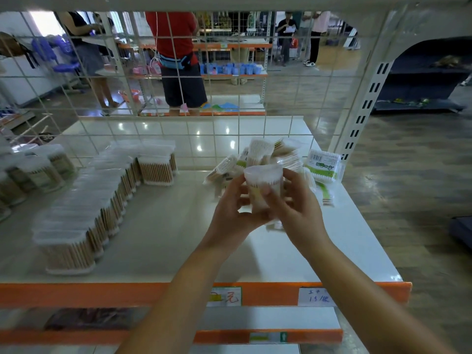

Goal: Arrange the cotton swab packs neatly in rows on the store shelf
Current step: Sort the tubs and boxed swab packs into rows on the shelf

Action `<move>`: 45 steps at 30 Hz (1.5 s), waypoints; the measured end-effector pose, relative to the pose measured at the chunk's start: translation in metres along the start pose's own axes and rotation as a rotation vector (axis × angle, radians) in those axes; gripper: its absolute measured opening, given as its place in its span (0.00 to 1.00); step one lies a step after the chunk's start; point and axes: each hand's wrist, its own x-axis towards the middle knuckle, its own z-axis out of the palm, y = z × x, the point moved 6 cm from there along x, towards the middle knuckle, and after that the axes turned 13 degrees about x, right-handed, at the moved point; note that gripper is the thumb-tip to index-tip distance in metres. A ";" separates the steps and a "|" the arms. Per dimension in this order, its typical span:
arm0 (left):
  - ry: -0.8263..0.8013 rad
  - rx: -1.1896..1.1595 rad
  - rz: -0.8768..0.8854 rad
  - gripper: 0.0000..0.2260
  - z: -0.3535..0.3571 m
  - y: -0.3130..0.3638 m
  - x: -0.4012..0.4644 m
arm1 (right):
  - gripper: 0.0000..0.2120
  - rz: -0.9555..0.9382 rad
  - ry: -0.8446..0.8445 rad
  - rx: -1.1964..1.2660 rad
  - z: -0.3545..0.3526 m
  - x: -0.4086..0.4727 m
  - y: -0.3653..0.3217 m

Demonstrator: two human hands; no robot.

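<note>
Gripped mid-frame by left hand (231, 213) and right hand (297, 209): one swab pack (263, 186), upright, fingers curled around both its sides.

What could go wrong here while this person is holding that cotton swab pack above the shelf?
The pack is held only by the fingers of the left hand and right hand, so it might slip. The loose pile behind could slide off the shelf's right edge. A careless placement might topple the standing row.

We see bare white shelf (163, 226) open between a row of upright packs (84, 213) at left and a loose pile (268, 159) at right. A wire grid (178, 98) blocks the back.
</note>
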 end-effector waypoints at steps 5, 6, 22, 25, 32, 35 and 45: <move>0.074 0.197 0.046 0.29 -0.010 0.008 -0.001 | 0.26 -0.077 -0.057 -0.257 0.004 0.006 -0.005; 0.069 0.226 0.069 0.29 -0.012 0.010 -0.002 | 0.29 -0.065 -0.053 -0.282 0.005 0.009 -0.004; 0.110 1.014 0.051 0.32 -0.147 -0.002 0.001 | 0.33 -0.168 -0.141 -0.378 0.109 0.045 -0.007; 0.160 1.073 0.046 0.31 -0.182 0.001 -0.002 | 0.33 -0.156 -0.157 -0.367 0.141 0.048 -0.009; 0.198 1.137 0.013 0.31 -0.268 0.001 -0.020 | 0.31 -0.177 -0.222 -0.343 0.229 0.051 -0.013; 0.183 1.149 -0.042 0.31 -0.306 -0.009 -0.028 | 0.32 -0.192 -0.236 -0.334 0.270 0.050 -0.008; 0.193 1.160 -0.140 0.29 -0.429 -0.035 -0.041 | 0.31 -0.069 -0.296 -0.268 0.393 0.043 0.029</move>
